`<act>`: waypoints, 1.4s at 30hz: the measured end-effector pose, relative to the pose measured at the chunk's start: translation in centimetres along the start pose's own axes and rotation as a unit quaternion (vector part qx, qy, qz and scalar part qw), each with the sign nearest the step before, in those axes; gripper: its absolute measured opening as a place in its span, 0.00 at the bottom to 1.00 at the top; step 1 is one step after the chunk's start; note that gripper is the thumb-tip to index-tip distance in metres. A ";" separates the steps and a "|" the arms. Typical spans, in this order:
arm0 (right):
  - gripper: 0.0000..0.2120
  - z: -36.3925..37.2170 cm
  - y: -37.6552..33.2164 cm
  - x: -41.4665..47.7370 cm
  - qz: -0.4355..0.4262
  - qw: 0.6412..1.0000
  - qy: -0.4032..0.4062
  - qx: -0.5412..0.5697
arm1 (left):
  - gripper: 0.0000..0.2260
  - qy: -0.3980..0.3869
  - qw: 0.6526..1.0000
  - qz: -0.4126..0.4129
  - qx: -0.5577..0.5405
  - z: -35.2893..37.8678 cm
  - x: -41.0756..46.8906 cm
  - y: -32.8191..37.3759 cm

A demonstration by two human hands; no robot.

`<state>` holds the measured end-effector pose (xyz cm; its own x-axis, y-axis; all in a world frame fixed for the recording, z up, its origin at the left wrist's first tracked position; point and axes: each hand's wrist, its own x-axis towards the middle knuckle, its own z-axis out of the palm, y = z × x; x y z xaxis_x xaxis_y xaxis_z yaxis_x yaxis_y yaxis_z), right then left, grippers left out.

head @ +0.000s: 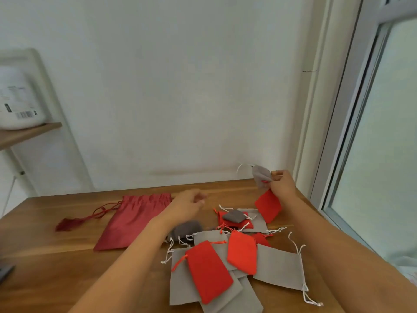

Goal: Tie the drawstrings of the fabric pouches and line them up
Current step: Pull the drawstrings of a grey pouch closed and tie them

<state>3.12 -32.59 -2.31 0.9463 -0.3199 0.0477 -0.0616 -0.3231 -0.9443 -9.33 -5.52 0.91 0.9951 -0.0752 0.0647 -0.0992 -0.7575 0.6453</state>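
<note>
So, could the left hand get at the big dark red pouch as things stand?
Probably yes: the left hand seems empty and hovers just beside the big dark red pouch, which lies flat with nothing on top.

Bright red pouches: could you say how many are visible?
5 red pouches: one in the right hand, one under a dark grey pouch, two atop the pile, one half-hidden behind them. Others may be buried.
</note>
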 end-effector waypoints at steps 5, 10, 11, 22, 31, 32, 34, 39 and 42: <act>0.18 -1.0 -4.5 -2.3 -0.101 0.989 -0.078 0.076 | 0.14 0.078 0.985 0.035 -0.148 -0.7 1.2 4.2; 0.19 -0.3 -5.5 -7.1 -0.152 0.964 -0.213 0.050 | 0.29 0.088 0.978 0.009 -0.189 0.1 2.6 6.0; 0.20 -0.1 -5.0 -7.7 -0.155 0.960 -0.230 0.048 | 0.28 0.075 0.983 -0.002 -0.166 0.4 2.8 5.9; 0.15 -5.1 -1.1 -6.5 -0.071 0.955 -0.221 -0.184 | 0.05 0.062 0.977 0.067 -0.194 1.1 1.8 5.0; 0.12 -6.0 -6.6 -7.3 -0.208 0.966 -0.109 -0.109 | 0.04 0.095 0.979 0.092 -0.154 -1.6 0.7 4.9; 0.14 -5.4 -7.6 -7.9 -0.229 0.959 -0.151 -0.068 | 0.04 0.097 0.980 0.094 -0.146 -1.8 0.6 5.0; 0.15 -4.2 -9.2 -9.3 -0.264 0.931 -0.251 -0.034 | 0.03 0.108 0.979 0.104 -0.135 -2.0 0.2 5.3; 0.08 -1.1 -10.1 -9.8 -0.311 0.892 -0.326 -0.035 | 0.02 0.155 0.973 0.128 -0.112 -2.3 -0.6 5.4; 0.09 -0.6 -10.0 -9.3 -0.317 0.894 -0.315 -0.033 | 0.04 0.124 0.981 0.125 -0.085 -2.6 -0.7 4.1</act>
<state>-5.28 -26.90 6.88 0.7875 0.5039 0.3548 0.5517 -0.3197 -0.7704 -10.44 -6.88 5.52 0.9108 -0.0693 0.4071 -0.3605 -0.6144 0.7019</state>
